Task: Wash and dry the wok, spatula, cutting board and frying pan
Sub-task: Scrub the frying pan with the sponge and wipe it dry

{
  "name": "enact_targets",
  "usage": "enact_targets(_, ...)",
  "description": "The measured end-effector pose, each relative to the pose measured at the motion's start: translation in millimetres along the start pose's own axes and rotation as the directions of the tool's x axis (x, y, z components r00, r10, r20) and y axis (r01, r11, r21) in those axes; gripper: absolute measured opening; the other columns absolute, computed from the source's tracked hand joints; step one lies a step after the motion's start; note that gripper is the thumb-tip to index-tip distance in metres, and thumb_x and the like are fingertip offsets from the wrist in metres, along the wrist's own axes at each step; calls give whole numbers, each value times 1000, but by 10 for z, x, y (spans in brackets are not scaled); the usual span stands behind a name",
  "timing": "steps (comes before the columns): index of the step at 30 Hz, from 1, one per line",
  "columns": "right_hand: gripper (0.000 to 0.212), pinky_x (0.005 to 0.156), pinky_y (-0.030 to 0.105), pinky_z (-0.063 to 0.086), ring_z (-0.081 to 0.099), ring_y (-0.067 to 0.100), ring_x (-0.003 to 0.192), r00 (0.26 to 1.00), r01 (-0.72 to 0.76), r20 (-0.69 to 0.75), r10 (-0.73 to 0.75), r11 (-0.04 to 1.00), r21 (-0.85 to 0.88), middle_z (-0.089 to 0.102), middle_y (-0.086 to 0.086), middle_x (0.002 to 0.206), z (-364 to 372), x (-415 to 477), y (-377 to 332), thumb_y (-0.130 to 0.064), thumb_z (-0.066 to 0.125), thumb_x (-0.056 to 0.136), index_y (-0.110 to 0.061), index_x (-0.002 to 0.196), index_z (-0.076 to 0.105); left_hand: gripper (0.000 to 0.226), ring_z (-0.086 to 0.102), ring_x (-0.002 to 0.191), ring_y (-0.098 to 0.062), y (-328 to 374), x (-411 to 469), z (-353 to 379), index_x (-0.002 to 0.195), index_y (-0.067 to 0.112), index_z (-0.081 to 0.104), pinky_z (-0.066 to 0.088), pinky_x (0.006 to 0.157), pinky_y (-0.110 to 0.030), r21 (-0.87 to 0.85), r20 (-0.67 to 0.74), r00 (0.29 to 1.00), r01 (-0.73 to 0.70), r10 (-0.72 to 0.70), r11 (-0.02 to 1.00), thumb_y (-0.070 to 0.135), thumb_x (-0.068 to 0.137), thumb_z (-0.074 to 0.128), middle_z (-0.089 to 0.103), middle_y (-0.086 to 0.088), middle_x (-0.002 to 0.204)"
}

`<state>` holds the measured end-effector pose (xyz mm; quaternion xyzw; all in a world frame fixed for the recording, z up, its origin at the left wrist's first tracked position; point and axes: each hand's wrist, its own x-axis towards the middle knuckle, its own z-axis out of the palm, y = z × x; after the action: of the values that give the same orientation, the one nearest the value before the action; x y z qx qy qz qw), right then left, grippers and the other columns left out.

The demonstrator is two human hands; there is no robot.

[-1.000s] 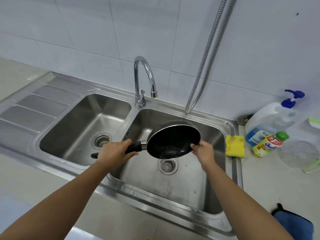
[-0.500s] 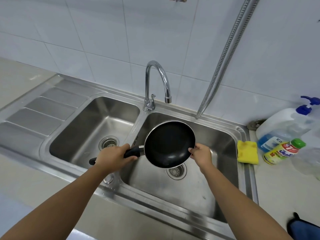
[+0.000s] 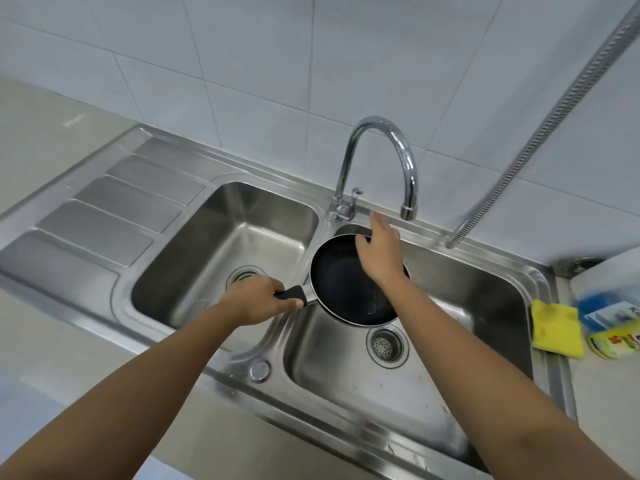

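A small black frying pan hangs over the right basin of the steel double sink. My left hand grips its black handle. Above the pan's far rim, my right hand reaches with straight fingers toward the chrome tap, its fingertips close to the small lever at the tap's base, touching nothing that I can make out. No water runs from the spout. The wok, spatula and cutting board are out of view.
A yellow sponge lies on the counter right of the sink, beside a blurred detergent bottle and a larger jug. A metal hose hangs down the tiled wall. The drainboard lies left.
My right hand let go of the pan's right rim and moved up toward the tap. The pan now tilts flatter, held by my left hand alone. The view shifted left.
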<state>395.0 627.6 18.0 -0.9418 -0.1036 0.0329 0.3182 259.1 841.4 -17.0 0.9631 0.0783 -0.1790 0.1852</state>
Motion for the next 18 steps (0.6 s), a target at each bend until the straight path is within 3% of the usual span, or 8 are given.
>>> enact_targets(5, 73, 114, 39, 25, 25, 30, 140, 997, -77, 32, 74, 991, 107, 26, 2, 158, 146, 536, -377, -16, 53, 93, -14, 154, 14, 58, 57, 70, -13, -127, 61, -56, 75, 22, 59, 47, 66, -32, 34, 36, 999, -29, 28, 999, 78, 79, 46, 60, 5, 73)
enact_targets(8, 64, 113, 41, 30, 34, 27, 138, 997, -80, -7, 81, 990, 113, 38, 4, 151, 219, 538, -420, -15, 54, 92, -14, 151, 28, 55, 56, 67, -12, -188, 102, -76, 73, 22, 57, 46, 65, -31, 29, 55, 998, -33, 32, 999, 76, 80, 48, 60, 5, 71)
enact_targets(10, 50, 104, 41, 38, 45, 28, 128, 998, -33, -49, 38, 995, 94, 52, 3, 137, 269, 422, -477, -13, 53, 89, -17, 138, 46, 55, 56, 66, -13, -188, 113, -76, 73, 21, 57, 43, 61, -30, -7, 54, 998, -37, 37, 999, 75, 81, 50, 59, 4, 69)
enact_targets(12, 45, 99, 43, 43, 49, 30, 122, 999, 33, -41, -32, 999, 25, 56, 0, 130, 360, 277, -492, -13, 51, 85, -20, 129, 51, 56, 56, 64, -15, -160, 146, -56, 72, 19, 57, 38, 57, -30, -67, 60, 997, -46, 50, 997, 75, 80, 51, 57, 4, 65)
enact_targets(16, 69, 120, 43, 19, 17, 23, 146, 993, 19, 114, -10, 996, -82, 18, -3, 161, 388, -7, -368, -20, 49, 93, -20, 155, 17, 53, 55, 62, -15, -21, 180, -18, 69, 21, 57, 34, 54, -28, -91, 37, 996, -72, 75, 993, 73, 80, 53, 56, 5, 62)
enact_targets(18, 64, 119, 41, 19, 20, 24, 145, 995, 4, 102, 5, 996, -85, 20, -3, 161, 340, -195, -243, -23, 48, 95, -19, 154, 22, 53, 56, 63, -16, 33, 182, -10, 66, 22, 53, 34, 54, -28, -74, 29, 997, -72, 74, 995, 73, 80, 53, 56, 5, 62)
